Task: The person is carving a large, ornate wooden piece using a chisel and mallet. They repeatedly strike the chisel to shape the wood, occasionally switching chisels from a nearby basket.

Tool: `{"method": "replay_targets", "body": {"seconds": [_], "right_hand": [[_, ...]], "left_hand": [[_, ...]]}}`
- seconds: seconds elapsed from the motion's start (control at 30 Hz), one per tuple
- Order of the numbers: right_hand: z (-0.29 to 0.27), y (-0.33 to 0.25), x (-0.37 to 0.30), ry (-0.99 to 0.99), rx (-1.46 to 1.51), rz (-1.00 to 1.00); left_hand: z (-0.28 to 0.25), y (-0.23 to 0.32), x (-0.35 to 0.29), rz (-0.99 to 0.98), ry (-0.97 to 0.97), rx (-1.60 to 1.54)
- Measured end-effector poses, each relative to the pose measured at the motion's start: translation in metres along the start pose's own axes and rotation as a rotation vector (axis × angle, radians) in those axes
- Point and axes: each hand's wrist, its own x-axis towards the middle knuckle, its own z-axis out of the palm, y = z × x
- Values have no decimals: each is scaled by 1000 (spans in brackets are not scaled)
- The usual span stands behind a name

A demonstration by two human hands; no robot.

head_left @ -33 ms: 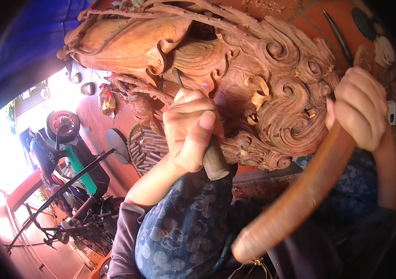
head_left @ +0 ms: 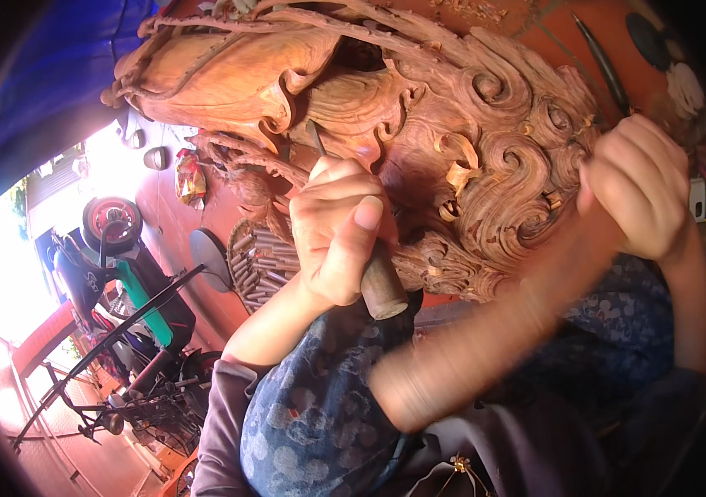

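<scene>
My left hand point(head_left: 332, 228) is closed around a wood chisel point(head_left: 384, 286). Its round wooden handle points down toward me, and its thin metal blade reaches up to the carving. A large reddish-brown wood carving point(head_left: 506, 91) with scrolls, curls and leaf-like folds lies in front of me; whether the blade's edge touches it, I cannot tell. At the right, my right hand point(head_left: 641, 190) grips one end of a long, slightly curved wooden mallet point(head_left: 485, 356). Blurred by motion, the mallet slants down-left, its thick end below the chisel handle and apart from it.
Curled wood shavings point(head_left: 462, 176) lie on the carving. Left of my forearm, a round basket point(head_left: 241, 236) holds many small cylindrical handles. Farther left stands a motorbike point(head_left: 142, 302). A colourful packet point(head_left: 190, 180) and a long dark tool point(head_left: 601, 62) rest on the reddish floor.
The mallet's thick end has swung up and left toward the chisel handle. My right hand has tilted slightly with it, while my left hand and the chisel look unmoved.
</scene>
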Motion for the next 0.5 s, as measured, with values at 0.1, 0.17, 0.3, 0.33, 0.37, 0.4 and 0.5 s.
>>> {"method": "replay_targets", "body": {"seconds": [0.1,0.17,0.3,0.33,0.37,0.4,0.5], "right_hand": [[0,6,-2,-12,29,-39],[1,11,-5,2,40,-89],[-6,11,0,-102,-44,-24],[-5,15,-1,-40,-16,-84],[-2,16,0,-12,9,-92],[1,19,0,19,30,-104],[-1,21,5,-43,21,-58]], "left_hand": [[-2,1,2,-6,2,5],[-3,0,1,23,-39,48],[-5,3,7,-54,-25,64],[-3,1,5,-33,-14,50],[-2,-1,5,-14,-21,62],[-2,0,4,-16,-29,84],[-7,1,3,-11,8,58]]}}
